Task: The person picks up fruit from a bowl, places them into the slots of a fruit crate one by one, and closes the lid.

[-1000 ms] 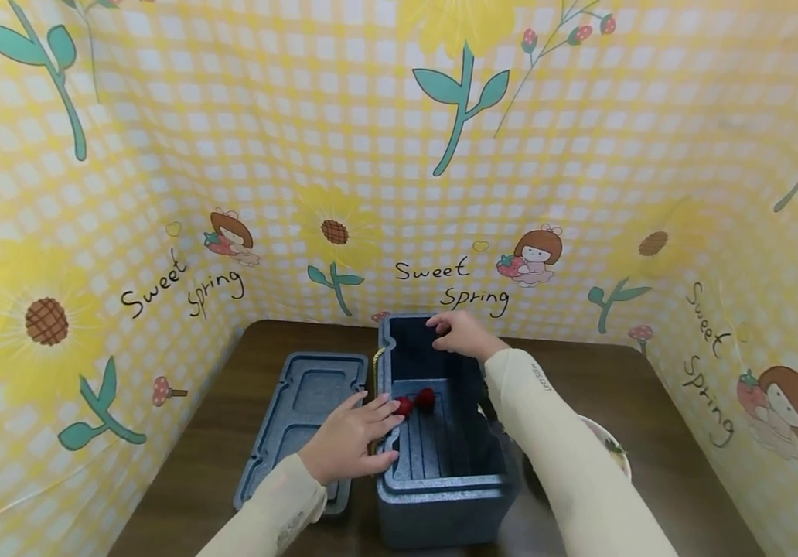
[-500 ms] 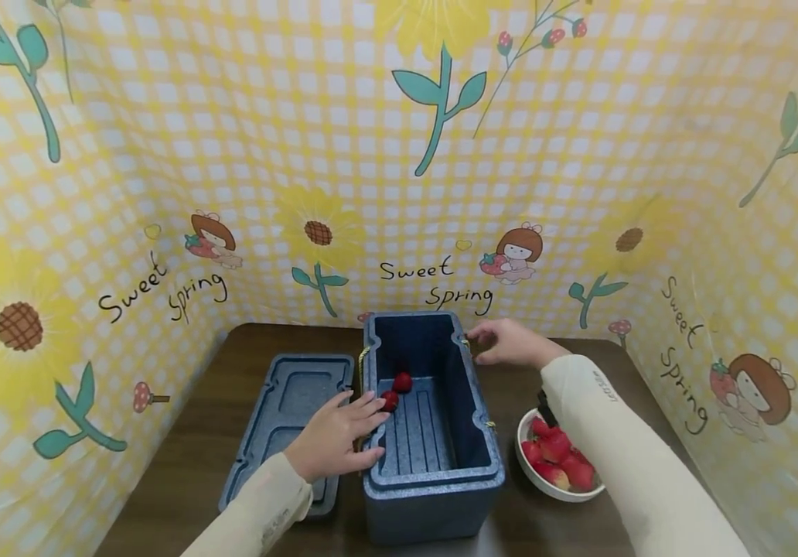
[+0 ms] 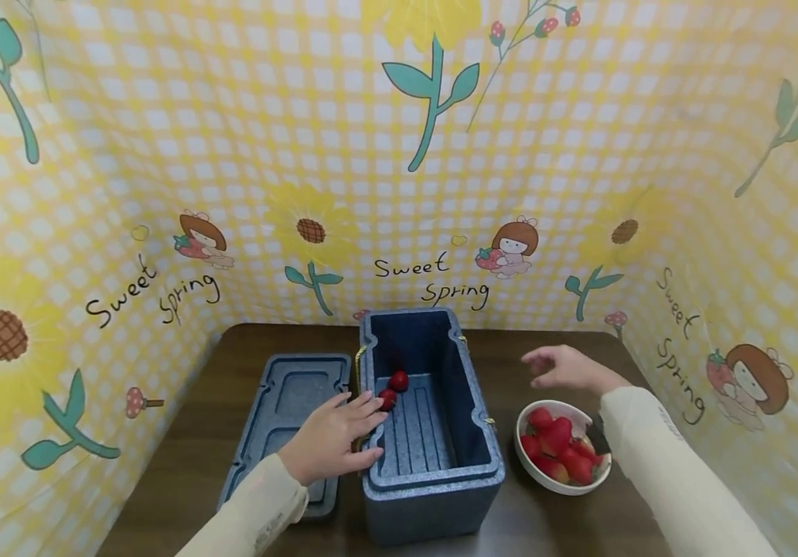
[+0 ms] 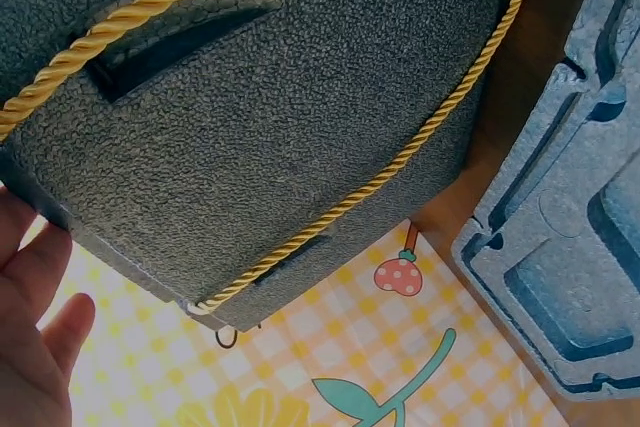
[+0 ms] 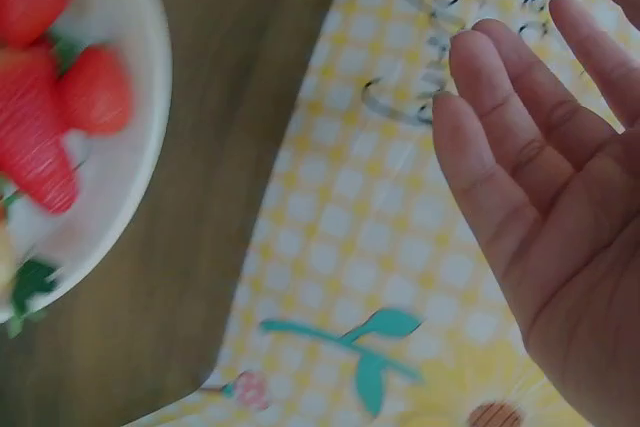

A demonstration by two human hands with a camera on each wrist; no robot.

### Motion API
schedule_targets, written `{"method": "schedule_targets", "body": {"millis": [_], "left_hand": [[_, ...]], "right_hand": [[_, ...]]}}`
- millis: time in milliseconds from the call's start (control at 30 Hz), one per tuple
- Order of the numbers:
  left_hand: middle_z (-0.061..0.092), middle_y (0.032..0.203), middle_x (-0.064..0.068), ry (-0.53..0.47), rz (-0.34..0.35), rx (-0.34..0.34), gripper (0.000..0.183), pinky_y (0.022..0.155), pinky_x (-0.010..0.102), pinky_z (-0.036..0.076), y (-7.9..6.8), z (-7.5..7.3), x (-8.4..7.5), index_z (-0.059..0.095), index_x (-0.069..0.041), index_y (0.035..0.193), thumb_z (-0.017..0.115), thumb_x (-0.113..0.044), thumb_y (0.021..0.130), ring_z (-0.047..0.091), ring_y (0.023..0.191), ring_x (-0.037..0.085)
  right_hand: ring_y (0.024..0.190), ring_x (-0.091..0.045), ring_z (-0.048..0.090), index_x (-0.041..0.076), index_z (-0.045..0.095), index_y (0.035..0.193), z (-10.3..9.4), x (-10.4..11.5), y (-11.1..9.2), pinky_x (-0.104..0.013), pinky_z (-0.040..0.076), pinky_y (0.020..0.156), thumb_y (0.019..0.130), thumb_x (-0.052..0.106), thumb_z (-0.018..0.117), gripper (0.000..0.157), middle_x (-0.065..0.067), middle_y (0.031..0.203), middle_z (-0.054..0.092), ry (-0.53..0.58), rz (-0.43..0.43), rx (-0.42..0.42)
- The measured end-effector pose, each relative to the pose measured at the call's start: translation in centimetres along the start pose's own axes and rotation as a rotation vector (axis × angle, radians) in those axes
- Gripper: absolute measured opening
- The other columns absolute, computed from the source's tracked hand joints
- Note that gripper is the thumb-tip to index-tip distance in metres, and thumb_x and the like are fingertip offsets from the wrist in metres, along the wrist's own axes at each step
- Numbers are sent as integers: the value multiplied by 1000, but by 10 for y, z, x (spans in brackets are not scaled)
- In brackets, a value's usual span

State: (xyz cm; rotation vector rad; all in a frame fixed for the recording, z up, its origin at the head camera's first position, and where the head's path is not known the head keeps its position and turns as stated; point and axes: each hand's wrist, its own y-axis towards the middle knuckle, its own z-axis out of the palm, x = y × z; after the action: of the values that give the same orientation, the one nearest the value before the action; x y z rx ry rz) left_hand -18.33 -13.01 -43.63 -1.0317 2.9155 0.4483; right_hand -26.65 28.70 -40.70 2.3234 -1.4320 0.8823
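Note:
A deep blue-grey foam box (image 3: 434, 507) stands uncovered on the table, with two red strawberries (image 3: 397, 381) on its ribbed floor by the left wall. My left hand (image 3: 332, 437) rests on the box's left rim, fingers spread over the edge. In the left wrist view, its fingertips touch the box's edge near a yellow twisted rope (image 4: 420, 137). Holding nothing, my right hand (image 3: 569, 369) hovers beyond a white bowl (image 3: 559, 488) of strawberries (image 3: 555, 437). Its palm and relaxed fingers show in the right wrist view.
The box's foam lid (image 3: 301, 402) lies flat on the dark wooden table (image 3: 183, 464), left of the box. A yellow checked cloth (image 3: 343, 155) with flowers and "Sweet Spring" lettering walls in the back and sides.
My right hand has moved from over the box, past its right rim, to above the bowl's far side. The bowl has come into fuller sight. My left hand stays on the rim.

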Motion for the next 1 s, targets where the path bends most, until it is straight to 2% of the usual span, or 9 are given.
{"method": "schedule_targets", "body": {"millis": [100,233,333,467,567,733,1000], "left_hand": [[55,136,10,-12,-20,38,50,103,51,37,1,0,-3,62,-7,128,53,-43,94,48,128,25],[51,140,10,-48,-52,85,52,104,54,35,-1,-3,-4,59,-8,132,53,-43,94,44,132,25],[50,140,10,-69,-53,86,53,104,55,34,-1,-4,-2,59,-8,132,53,-43,94,43,132,26],[50,140,11,-84,-47,74,53,103,56,34,0,-3,0,59,-8,131,52,-44,94,44,132,26],[50,141,11,-89,-44,82,53,103,56,34,1,-2,1,59,-8,132,51,-45,95,43,133,26],[49,141,11,-100,-58,100,54,104,56,33,1,-3,-1,58,-8,133,50,-45,95,41,134,27],[49,141,13,-99,-62,104,54,104,56,32,1,-5,-1,57,-6,133,52,-43,94,41,133,29]], "right_hand": [[97,-36,62,-9,60,115,4,-18,-19,-47,51,83,79,6,71,41,-17,99,67,22,46,-25],[103,-43,59,-11,58,117,10,-37,-38,-52,48,86,78,2,67,43,-25,106,64,55,169,-75],[103,-44,58,-12,57,118,18,-49,-47,-52,49,85,78,1,66,43,-29,109,62,82,244,-94],[99,-42,60,-16,52,120,31,-63,-58,-48,53,79,81,0,63,44,-35,111,58,186,284,-85],[96,-40,61,-18,49,122,43,-73,-64,-47,54,78,82,1,63,46,-35,110,58,228,312,-99],[98,-43,59,-15,51,122,60,-86,-66,-48,53,80,82,3,66,47,-33,109,58,211,355,-152],[86,-35,65,-20,45,124,86,-90,-64,-44,57,71,79,0,66,53,-37,108,55,373,439,-194]]}}
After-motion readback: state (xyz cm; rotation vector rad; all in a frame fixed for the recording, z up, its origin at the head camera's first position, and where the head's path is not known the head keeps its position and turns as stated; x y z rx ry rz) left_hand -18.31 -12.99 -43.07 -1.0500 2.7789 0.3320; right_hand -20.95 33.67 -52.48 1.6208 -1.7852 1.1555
